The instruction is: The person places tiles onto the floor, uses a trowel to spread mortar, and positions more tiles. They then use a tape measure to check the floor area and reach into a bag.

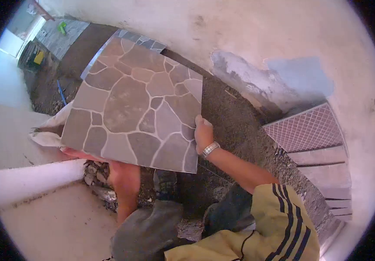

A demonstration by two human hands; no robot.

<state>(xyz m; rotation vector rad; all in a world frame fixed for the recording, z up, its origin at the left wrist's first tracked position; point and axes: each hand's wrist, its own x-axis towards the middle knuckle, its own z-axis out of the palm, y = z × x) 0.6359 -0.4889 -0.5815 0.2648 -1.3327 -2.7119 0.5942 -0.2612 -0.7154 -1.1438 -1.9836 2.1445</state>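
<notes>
A large square tile [128, 104] with a stone-pattern face is held up and tilted in front of me. My right hand [203, 135], with a metal watch at the wrist, grips its right edge, the fingers hidden behind it. My left hand [83, 154] is under the lower left edge, mostly covered by the tile; the part that shows touches its underside. A whitish bag [48, 138] lies just left of the tile's lower left corner. Behind the tile's top edge, another stone-pattern tile [146, 41] shows partly.
Patterned and plain tiles [311, 130] lean at the right wall [248, 26]. Rough soil [231, 108] runs along it. At the upper left are laid tiles [68, 39] with a green object [62, 28], a dark bucket [31, 56] and a blue stick [61, 92]. Rubble [98, 178] lies lower left.
</notes>
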